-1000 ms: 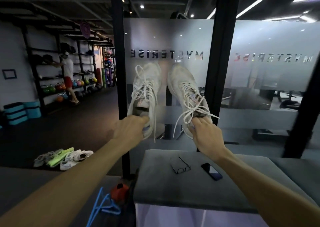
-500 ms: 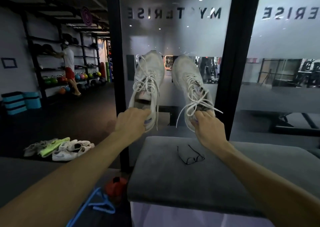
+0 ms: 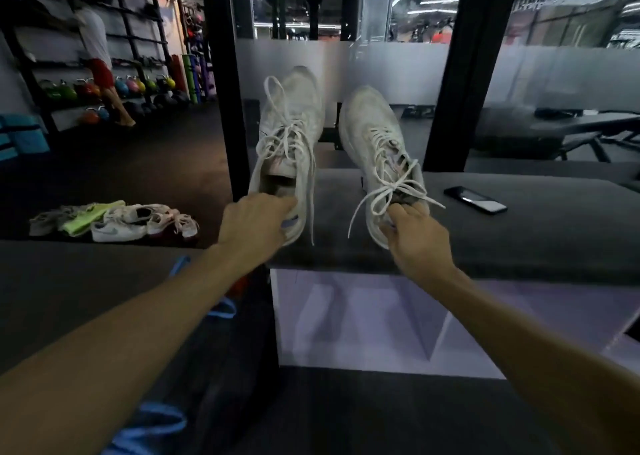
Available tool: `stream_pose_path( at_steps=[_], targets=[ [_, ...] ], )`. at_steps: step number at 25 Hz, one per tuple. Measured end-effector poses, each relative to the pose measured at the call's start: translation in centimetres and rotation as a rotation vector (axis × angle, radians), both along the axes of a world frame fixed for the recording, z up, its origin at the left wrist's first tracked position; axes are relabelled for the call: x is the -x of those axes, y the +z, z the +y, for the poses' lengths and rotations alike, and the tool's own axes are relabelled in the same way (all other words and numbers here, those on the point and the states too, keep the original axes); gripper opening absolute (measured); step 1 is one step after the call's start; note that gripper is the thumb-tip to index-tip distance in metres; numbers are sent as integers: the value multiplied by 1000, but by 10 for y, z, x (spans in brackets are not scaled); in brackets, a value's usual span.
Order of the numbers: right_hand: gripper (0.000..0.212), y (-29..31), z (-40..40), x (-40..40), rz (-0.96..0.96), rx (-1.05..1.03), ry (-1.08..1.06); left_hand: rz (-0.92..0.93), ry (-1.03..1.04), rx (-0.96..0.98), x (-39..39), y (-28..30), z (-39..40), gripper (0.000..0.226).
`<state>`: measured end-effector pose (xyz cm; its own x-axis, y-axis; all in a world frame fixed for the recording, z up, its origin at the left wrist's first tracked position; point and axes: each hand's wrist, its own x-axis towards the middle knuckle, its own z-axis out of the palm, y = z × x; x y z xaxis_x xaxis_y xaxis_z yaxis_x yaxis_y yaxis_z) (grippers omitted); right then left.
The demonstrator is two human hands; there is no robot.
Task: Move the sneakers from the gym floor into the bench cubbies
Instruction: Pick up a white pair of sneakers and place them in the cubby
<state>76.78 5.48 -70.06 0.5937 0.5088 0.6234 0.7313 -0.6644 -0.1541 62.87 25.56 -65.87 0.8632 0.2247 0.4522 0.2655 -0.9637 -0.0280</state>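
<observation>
The left hand (image 3: 254,224) is closed on the heel collar of a pale white mesh sneaker with loose white laces (image 3: 289,142), fingers hooked inside the opening, toe pointing away and up. The right hand (image 3: 415,238) grips the matching white lace-up sneaker (image 3: 372,149) the same way, by the back of the collar. Both shoes hang in the air above the grey padded top of the desk (image 3: 519,226), just apart from each other, and neither is in a cubby yet.

The white-walled open cubby (image 3: 363,319) sits directly below the padded edge, under the hands. To do this step well, the shoes likely need lowering in front of the edge and sliding in toes first, side by side. The long laces dangle below both heels and could catch on the front lip, so a steady level entry seems wise.

On the dark gym floor at far left lies a row of remaining sneakers, grey, lime green and white (image 3: 110,220), well apart from the desk; these are still to be moved. Blue looped straps (image 3: 221,310) lie on the floor by the left forearm. A black upright post (image 3: 225,108) stands close beside the left shoe. A black phone (image 3: 474,200) rests on the padded top to the right, clear of the cubby opening.
</observation>
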Motion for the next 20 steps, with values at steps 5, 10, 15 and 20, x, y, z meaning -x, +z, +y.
stream_pose_path(
  at_steps=[5, 10, 15, 20],
  targets=[
    [6, -105, -34, 78, 89, 59, 16, 86, -24, 100, 68, -102, -31, 14],
    [18, -199, -70, 137, 194, 121, -15, 187, -34, 177, 127, -204, -68, 15],
    [17, -289, -88, 166, 374, 239, -30, 363, -27, 225, 142, -291, -82, 11],
    [15, -315, -53, 118, 441, 266, -38, 412, -29, 228, 81, -325, -53, 9]
  ],
)
